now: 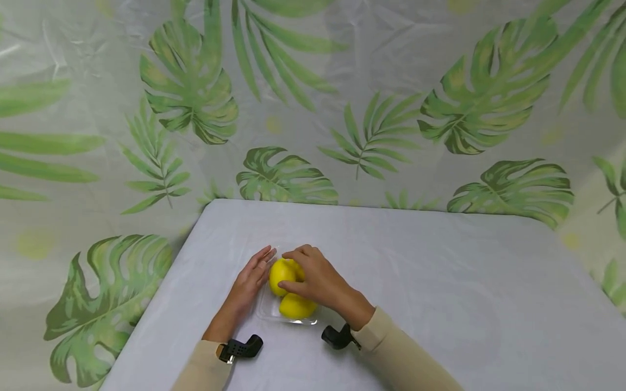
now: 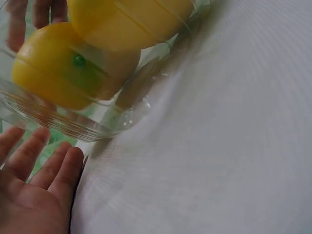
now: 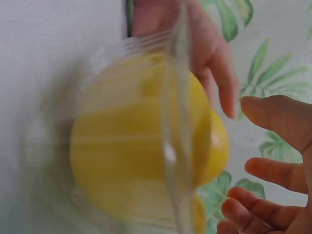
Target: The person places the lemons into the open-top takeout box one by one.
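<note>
A clear plastic container point(image 1: 264, 311) stands on the white-covered table with three yellow lemons point(image 1: 297, 307) showing inside it. Along its left side lies my left hand point(image 1: 248, 285), fingers straight and close to the wall. In the left wrist view that hand point(image 2: 46, 185) is spread palm-up below the container's ribbed wall, and a green stem end shows on one lemon point(image 2: 44, 63). My right hand point(image 1: 315, 277) is over the lemons from the right, thumb and fingers apart. The right wrist view shows its fingertips point(image 3: 253, 101) spread above the container's rim, clear of the fruit, holding nothing.
The white tablecloth point(image 1: 440, 282) stretches to the right and behind the container. A leaf-patterned curtain point(image 1: 371, 179) hangs at the table's back edge. Each wrist wears a black camera mount point(image 1: 246, 346), near the table's front.
</note>
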`<state>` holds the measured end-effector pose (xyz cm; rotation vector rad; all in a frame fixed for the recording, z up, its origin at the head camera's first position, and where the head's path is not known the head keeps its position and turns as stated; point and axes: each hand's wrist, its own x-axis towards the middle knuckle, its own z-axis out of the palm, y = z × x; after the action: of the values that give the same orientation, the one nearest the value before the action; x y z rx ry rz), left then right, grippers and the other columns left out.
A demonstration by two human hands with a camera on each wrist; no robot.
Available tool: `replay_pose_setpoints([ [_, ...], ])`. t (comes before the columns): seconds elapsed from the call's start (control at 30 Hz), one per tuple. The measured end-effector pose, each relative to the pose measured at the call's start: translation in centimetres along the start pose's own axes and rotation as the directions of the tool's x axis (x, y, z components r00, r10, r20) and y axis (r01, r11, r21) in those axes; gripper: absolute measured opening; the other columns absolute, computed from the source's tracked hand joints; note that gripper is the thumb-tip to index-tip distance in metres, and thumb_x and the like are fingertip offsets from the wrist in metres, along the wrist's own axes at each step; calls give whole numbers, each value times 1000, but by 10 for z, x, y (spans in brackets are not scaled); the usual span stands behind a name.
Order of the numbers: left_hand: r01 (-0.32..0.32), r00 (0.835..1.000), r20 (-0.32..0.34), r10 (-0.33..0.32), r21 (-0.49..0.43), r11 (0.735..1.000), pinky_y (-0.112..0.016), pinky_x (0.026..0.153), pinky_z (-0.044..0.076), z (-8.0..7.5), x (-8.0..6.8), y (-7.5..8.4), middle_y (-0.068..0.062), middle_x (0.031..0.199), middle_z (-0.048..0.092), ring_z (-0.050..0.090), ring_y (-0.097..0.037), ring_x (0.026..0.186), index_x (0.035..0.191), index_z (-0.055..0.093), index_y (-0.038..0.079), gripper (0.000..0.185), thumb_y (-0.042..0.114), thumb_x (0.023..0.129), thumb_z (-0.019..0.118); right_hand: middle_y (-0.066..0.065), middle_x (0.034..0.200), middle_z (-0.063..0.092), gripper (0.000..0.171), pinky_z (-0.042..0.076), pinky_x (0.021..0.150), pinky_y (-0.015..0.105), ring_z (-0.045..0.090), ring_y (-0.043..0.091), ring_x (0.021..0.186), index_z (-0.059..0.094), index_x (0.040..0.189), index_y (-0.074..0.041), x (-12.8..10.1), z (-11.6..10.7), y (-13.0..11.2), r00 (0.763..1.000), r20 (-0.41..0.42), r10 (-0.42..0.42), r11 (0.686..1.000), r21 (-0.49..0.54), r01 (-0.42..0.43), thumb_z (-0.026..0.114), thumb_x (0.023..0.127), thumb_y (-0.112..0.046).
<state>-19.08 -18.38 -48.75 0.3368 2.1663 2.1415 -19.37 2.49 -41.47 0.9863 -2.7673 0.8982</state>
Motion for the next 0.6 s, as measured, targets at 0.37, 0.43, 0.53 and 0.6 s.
replay_pose_setpoints([
  [0.37, 32, 999, -38, -33, -46, 998, -49, 115, 24, -14, 3, 6, -15, 153, 33, 30, -32, 141, 152, 24, 9, 51, 29, 106, 34, 6, 117, 58, 53, 50, 92, 36, 52, 20, 107, 62, 125, -10, -13, -22, 11, 991, -131, -35, 999, 33, 40, 79, 81, -34],
  [0.43, 41, 998, -37, -42, -25, 999, -50, 115, 25, -15, 2, 7, -15, 153, 33, 30, -31, 141, 152, 25, 9, 51, 30, 106, 33, 6, 117, 58, 53, 50, 92, 36, 52, 20, 107, 61, 126, -10, -17, -27, 16, 991, -133, -28, 999, 29, 32, 78, 81, -34],
  [0.53, 25, 999, -41, -23, 34, 999, -53, 113, 26, -17, 0, 12, -16, 152, 34, 32, -32, 140, 151, 27, 9, 50, 30, 106, 33, 7, 118, 57, 52, 50, 91, 36, 52, 19, 107, 61, 126, -11, -22, -33, 23, 990, -138, -13, 1000, 22, 16, 77, 82, -33],
  [0.6, -3, 999, -53, 9, 100, 995, -53, 113, 28, -18, -1, 17, -16, 151, 36, 33, -31, 139, 150, 30, 11, 48, 31, 106, 33, 7, 118, 58, 51, 50, 90, 36, 52, 20, 106, 61, 126, -11, -26, -38, 27, 989, -150, 2, 1000, 17, 1, 77, 83, -33],
])
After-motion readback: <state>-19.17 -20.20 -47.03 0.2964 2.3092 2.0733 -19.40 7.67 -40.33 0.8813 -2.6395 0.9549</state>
